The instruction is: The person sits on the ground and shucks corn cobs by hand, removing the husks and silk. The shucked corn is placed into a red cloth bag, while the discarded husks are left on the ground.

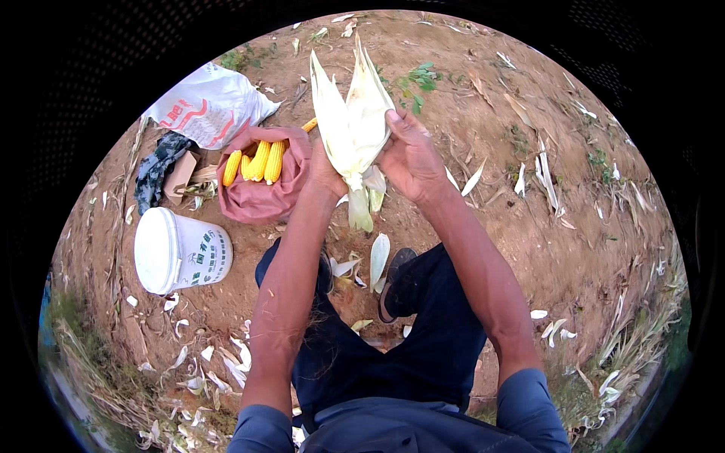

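Observation:
An ear of corn in pale green husk [354, 133] is held up before me, its husk leaves parted at the top into two points. My left hand [328, 170] grips it low on its left side, with the fingers mostly hidden behind the husk. On the right, my right hand [409, 153] has its thumb against the husk's edge. Whether kernels lie inside the husk cannot be seen. Beyond my left forearm stands an open reddish woven sack [257, 204] with several bare yellow corn cobs [274, 162] at its mouth.
A lidded white bucket [198, 252] stands left of my legs. Farther up lie a white woven bag [218, 105], a camouflage cloth [156, 170] and a piece of cardboard [180, 176]. Loose husk leaves [380, 257] are scattered over the bare soil, one between my feet.

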Demonstrator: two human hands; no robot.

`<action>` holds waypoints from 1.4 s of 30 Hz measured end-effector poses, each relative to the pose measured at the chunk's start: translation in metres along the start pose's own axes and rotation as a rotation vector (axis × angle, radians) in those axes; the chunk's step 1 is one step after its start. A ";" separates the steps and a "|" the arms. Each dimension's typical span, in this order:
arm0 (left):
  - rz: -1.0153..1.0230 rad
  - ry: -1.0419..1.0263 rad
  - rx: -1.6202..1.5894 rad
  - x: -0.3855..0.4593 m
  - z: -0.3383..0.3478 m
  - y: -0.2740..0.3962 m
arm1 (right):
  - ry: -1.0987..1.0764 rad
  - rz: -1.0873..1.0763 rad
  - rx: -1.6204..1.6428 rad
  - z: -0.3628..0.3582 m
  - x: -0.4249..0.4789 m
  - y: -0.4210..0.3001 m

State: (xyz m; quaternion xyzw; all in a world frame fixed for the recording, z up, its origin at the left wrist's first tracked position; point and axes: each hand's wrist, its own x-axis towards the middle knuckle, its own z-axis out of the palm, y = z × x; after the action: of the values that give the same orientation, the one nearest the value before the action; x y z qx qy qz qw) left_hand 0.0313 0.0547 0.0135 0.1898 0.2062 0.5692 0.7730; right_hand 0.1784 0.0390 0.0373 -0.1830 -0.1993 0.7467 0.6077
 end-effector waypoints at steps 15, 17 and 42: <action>0.574 0.385 0.570 0.007 -0.014 0.000 | 0.039 -0.245 -1.012 0.003 -0.010 0.018; 0.632 0.438 0.633 0.006 -0.014 0.004 | 0.168 -0.357 -1.204 0.008 -0.015 0.016; 0.244 0.367 0.147 -0.005 -0.002 0.009 | -0.148 -0.237 -0.687 0.021 -0.022 0.045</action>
State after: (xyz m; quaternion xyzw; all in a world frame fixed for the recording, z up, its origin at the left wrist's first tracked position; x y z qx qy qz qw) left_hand 0.0217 0.0529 0.0173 0.1623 0.3598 0.6669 0.6321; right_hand 0.1344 0.0073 0.0325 -0.2973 -0.5015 0.5718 0.5771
